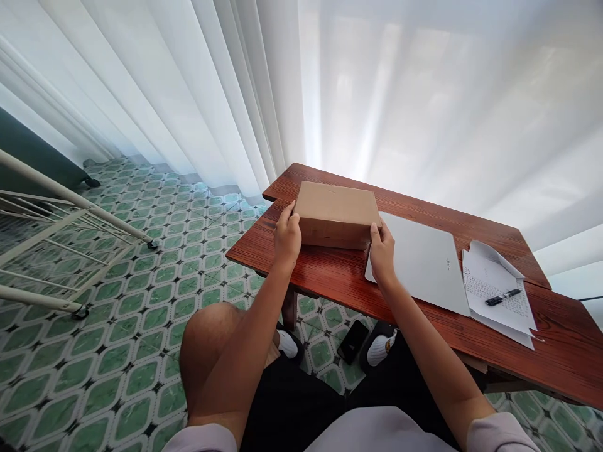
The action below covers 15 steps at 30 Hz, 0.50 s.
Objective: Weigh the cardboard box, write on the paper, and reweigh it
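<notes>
i see the box [336,213] sitting flat near the table's [339,276] left end, its long axis running 9 to 3 between my hands. my left hand [287,235] clasps the 9 o'clock end, fingers curled on the corner; my right hand [382,251] grips the 3 o'clock end, thumb on the near face. both sit equally close. a laptop [426,260] lies just beside at 3.

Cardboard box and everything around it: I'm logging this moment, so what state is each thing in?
Cardboard box: closed, flat on the wooden table, gripped at both near corners.
Left hand: clasped on the box's left corner.
Right hand: clasped on the box's right corner.
Laptop: lid shut.
Papers: stacked loosely, overlapping.
Pen: lying on the papers; cap cannot be told.
Phone: on the floor, screen dark.
</notes>
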Each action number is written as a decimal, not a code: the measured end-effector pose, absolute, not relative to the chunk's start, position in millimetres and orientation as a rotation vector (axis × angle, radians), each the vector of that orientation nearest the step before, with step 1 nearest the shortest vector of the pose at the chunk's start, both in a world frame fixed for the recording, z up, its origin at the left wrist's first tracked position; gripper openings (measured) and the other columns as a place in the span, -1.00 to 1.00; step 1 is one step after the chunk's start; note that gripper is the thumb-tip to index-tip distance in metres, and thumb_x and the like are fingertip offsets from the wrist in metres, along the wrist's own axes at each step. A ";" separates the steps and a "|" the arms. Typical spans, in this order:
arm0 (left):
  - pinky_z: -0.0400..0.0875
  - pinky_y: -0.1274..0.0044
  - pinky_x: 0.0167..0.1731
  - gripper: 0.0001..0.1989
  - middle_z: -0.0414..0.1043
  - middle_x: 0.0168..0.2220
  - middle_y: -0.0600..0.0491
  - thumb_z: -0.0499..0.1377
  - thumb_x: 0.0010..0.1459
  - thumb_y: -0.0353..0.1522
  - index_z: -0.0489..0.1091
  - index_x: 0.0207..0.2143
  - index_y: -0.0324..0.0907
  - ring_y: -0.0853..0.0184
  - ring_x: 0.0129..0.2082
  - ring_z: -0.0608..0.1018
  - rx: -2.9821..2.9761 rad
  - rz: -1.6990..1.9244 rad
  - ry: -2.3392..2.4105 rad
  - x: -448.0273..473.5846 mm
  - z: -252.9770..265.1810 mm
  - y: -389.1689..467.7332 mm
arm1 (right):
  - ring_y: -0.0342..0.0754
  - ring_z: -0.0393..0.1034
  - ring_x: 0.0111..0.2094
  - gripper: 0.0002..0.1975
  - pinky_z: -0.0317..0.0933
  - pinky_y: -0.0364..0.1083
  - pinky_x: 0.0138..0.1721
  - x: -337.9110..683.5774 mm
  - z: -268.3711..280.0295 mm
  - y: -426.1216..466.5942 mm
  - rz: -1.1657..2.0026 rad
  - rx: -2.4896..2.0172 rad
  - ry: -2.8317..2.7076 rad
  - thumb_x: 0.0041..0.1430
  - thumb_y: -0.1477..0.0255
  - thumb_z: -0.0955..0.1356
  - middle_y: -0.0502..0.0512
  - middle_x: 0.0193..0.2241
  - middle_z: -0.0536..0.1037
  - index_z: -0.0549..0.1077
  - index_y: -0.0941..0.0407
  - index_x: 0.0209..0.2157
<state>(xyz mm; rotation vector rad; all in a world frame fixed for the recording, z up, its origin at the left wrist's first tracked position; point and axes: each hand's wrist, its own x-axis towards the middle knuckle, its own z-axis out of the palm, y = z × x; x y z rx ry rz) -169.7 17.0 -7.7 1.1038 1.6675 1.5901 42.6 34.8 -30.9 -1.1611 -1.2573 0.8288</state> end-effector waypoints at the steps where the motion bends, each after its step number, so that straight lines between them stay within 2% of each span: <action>1: 0.26 0.28 0.22 -0.47 0.25 0.31 0.00 -0.03 0.29 -0.26 0.31 0.27 -0.16 0.09 0.29 0.29 1.107 1.589 1.666 -169.7 -8.3 17.4 | 0.18 0.25 0.26 -0.41 0.18 0.28 0.26 42.8 -31.4 34.5 0.831 -1.169 -1.260 0.35 0.08 0.21 0.15 0.14 0.48 0.34 0.06 0.28; 8: 0.25 0.30 0.21 -0.51 0.32 0.25 -0.02 -0.05 0.28 -0.30 0.35 0.21 -0.16 0.10 0.24 0.34 1.127 1.619 1.690 -169.7 -14.3 20.6 | 0.19 0.29 0.22 -0.42 0.25 0.27 0.21 43.0 -31.6 30.8 0.836 -1.191 -1.268 0.34 0.08 0.23 0.14 0.03 0.54 0.35 0.05 0.26; 15: 0.26 0.35 0.20 -0.55 0.34 0.23 -0.03 -0.05 0.29 -0.27 0.37 0.15 -0.17 0.14 0.23 0.36 1.138 1.671 1.683 -172.0 -25.5 22.7 | 0.12 0.25 0.26 -0.44 0.12 0.21 0.30 42.4 -33.0 28.4 0.824 -1.189 -1.289 0.34 0.08 0.25 0.12 0.17 0.47 0.37 0.04 0.25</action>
